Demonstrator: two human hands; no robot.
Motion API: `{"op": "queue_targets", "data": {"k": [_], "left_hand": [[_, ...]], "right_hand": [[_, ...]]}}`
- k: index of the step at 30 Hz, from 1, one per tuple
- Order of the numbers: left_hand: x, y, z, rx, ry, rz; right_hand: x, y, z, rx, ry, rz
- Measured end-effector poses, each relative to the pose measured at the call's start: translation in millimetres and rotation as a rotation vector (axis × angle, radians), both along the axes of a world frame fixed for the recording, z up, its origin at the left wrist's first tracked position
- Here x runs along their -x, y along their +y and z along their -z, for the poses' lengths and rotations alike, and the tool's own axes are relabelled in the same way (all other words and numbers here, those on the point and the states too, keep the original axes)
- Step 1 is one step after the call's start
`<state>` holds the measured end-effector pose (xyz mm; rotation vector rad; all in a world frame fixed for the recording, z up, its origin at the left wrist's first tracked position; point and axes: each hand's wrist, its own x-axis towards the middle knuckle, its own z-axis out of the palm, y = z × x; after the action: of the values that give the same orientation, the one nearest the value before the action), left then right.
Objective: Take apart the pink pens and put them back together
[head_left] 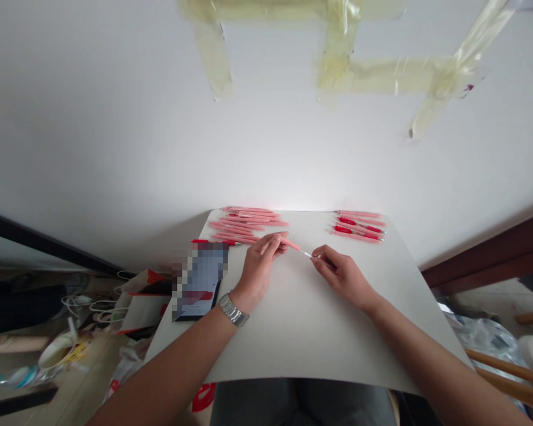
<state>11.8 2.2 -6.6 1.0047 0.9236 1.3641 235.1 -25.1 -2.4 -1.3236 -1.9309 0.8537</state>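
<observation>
My left hand (266, 254), with a metal watch at its wrist, is closed around a pink pen barrel (290, 243). A thin white refill (306, 254) sticks out of the barrel's right end. My right hand (337, 269) pinches the refill's other end between thumb and fingers. Both hands are above the middle of the white table (311, 331). Behind my left hand lies a pile of pink pens (249, 222). Beyond my right hand is a smaller row of pink pens (359, 214) with red pens (357, 232) among them.
A tablet-like device (202, 284), partly pixelated, lies at the table's left side, with a red pen (215, 242) just behind it. A white wall (270, 148) with yellowed tape rises behind the table. Bags (144, 310) stand on the floor at left.
</observation>
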Motion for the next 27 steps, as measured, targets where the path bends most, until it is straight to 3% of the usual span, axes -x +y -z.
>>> {"op": "queue_targets", "data": {"k": [11, 21, 27], "left_hand": [[8, 8, 5.6, -0.020, -0.009, -0.058], [16, 6, -8.8, -0.115, 0.449, -0.027], [19, 7, -6.6, -0.227, 0.651, -0.013]], "right_hand": [[1, 0, -2.1, 0.027, 0.030, 0.000], [1, 0, -2.7, 0.007, 0.057, 0.024], [0, 1, 0.0, 0.000, 0.070, 0.032]]}}
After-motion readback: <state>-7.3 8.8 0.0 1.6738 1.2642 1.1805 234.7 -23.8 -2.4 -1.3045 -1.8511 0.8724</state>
